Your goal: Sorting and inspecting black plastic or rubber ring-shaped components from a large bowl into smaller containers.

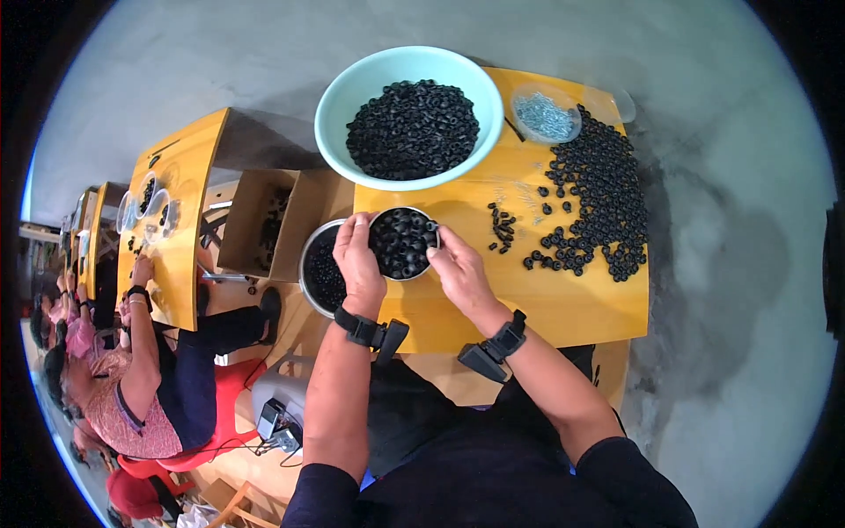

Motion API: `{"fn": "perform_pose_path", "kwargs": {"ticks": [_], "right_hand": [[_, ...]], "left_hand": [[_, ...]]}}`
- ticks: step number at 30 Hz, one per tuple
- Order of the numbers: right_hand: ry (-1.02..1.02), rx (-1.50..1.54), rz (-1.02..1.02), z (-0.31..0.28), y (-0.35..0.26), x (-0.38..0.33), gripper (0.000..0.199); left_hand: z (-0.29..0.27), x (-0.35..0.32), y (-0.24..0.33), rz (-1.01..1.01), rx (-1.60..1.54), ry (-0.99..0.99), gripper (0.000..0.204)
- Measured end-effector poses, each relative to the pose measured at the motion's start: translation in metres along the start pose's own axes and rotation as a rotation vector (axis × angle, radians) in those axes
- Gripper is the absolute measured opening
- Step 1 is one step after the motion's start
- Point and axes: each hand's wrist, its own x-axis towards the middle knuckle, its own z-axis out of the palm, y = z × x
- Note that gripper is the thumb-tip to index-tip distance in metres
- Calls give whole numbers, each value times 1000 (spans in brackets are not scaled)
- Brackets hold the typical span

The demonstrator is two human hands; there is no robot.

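Observation:
Between my two hands is a round metal bowl [426,269] filled with round black parts [401,241] that have holes in them. My left hand [359,264] grips its left side, and my right hand [463,271] closes on its right rim. The bowl is over the left front part of the yellow table [528,308]. Below and left of it, a larger metal bowl [308,286] holds small dark parts. Beyond my hands, a big pale-green basin [339,110] is heaped with small black pieces [414,130].
Many loose black round parts [603,189] cover the table's right side, with several small black cylinders [502,227] nearer the middle. A clear tub [546,114] holds silvery pins. An open cardboard box [304,224] stands left of the table. Another person [132,378] sits at a second yellow table [187,189].

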Motion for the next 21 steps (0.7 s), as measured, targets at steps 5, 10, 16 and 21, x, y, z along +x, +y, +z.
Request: {"fn": "perform_pose_path", "kwargs": {"ticks": [5, 10, 16, 21], "right_hand": [[-79, -42, -11, -8, 6, 12, 26], [73, -243, -50, -21, 8, -18, 28], [35, -250, 17, -62, 21, -68, 21], [45, -109, 99, -75, 18, -84, 15]], "left_hand": [[2, -3, -5, 109, 116, 68, 18], [-3, -6, 0, 130, 107, 110, 22], [-18, -20, 14, 5, 85, 120, 26], [-38, -45, 19, -28, -4, 153, 25]]}}
